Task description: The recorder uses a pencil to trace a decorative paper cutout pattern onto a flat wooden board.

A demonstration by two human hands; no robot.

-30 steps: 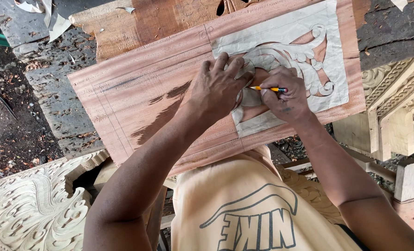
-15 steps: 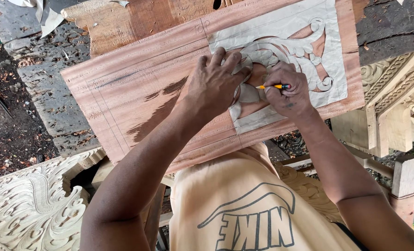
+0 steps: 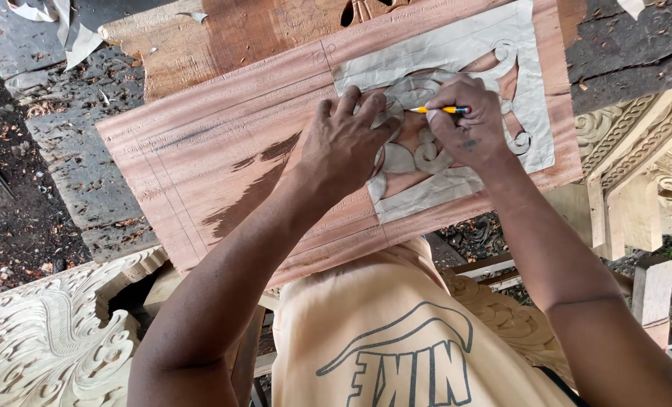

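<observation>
A reddish wooden plank (image 3: 223, 166) lies tilted in front of me. A pale paper stencil (image 3: 532, 83) with cut-out scroll shapes lies on its right half. My left hand (image 3: 343, 143) presses flat on the stencil's left part, fingers spread toward the cut-outs. My right hand (image 3: 472, 124) grips a yellow pencil (image 3: 435, 110), its tip pointing left at the stencil's curled cut-out between the two hands.
A second rough board (image 3: 223, 45) lies beyond the plank. Pale carved ornamental wood (image 3: 42, 339) sits at lower left, more carved pieces (image 3: 653, 158) at right. Grey weathered planks (image 3: 72, 151) and dirt ground with debris lie to the left.
The plank and both hands sit slightly higher and more to the right in view. The pencil hand has shifted a little along the stencil's cut-out.
</observation>
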